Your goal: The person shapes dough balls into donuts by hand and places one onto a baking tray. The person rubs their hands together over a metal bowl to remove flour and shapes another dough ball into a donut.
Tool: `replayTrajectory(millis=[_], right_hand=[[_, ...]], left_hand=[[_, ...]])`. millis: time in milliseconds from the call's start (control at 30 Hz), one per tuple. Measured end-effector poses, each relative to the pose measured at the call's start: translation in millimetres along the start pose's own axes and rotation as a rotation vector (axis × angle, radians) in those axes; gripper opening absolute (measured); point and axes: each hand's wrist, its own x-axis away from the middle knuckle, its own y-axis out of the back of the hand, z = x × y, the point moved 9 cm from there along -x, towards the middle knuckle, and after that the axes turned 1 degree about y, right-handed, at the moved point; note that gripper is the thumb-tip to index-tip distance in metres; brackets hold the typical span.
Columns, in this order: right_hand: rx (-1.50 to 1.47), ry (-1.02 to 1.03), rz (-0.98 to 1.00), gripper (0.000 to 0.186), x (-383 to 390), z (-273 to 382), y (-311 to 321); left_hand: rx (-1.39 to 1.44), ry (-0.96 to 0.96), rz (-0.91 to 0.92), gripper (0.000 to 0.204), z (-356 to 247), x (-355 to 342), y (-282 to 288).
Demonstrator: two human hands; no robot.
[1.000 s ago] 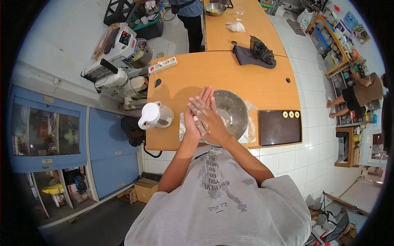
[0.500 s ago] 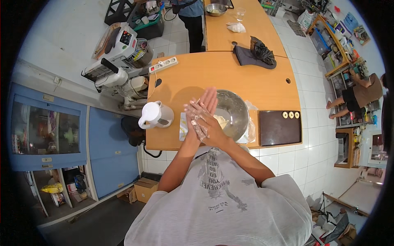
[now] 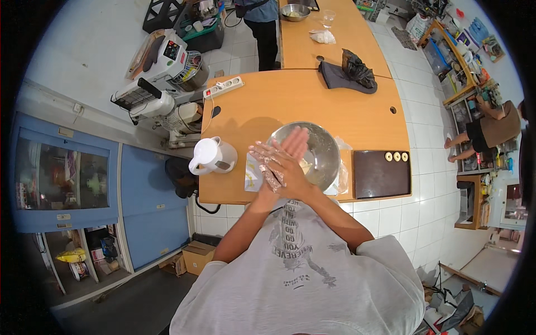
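Note:
My left hand (image 3: 297, 142) is stretched out flat beneath, its fingertips up to the right over a steel bowl (image 3: 322, 156). My right hand (image 3: 282, 167) lies across it with extended fingers, coated in white flour or dough; whatever may lie between the palms is hidden. Pale dough (image 3: 305, 166) shows inside the bowl, which stands on a white item (image 3: 252, 177) beside a crumpled clear bag (image 3: 343, 176). A white kettle (image 3: 215, 151) is at the left. On the right, a dark tray (image 3: 381, 178) carries three pale rings (image 3: 396, 157) along its far edge.
The wooden table (image 3: 290, 95) also holds a power strip (image 3: 223, 86) and a dark cloth with a black bag (image 3: 357, 72). Mixers (image 3: 173, 67) stand left of it. One person (image 3: 259, 36) is at the far table, another (image 3: 497, 125) at the right-hand shelves.
My hands, still pressed together, have slid against each other: the left fingertips moved rightward and slightly down, the right fingers shifted a little left. More of the left palm's upper end is exposed.

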Motion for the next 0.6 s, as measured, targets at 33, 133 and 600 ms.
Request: replayTrajectory(millis=[33,133,600], right_hand=[[-0.001,0.001,0.001,0.048,5,-8,-2],[-0.022,-0.229,0.024,0.045,9,-40,1],[0.132,-0.189,0.031,0.053,0,-29,8]], left_hand=[[-0.069,0.076,0.112,0.069,14,5,-12],[0.098,0.137,0.278,0.068,23,12,-43],[0.337,0.126,0.043,0.079,16,-1,-11]])
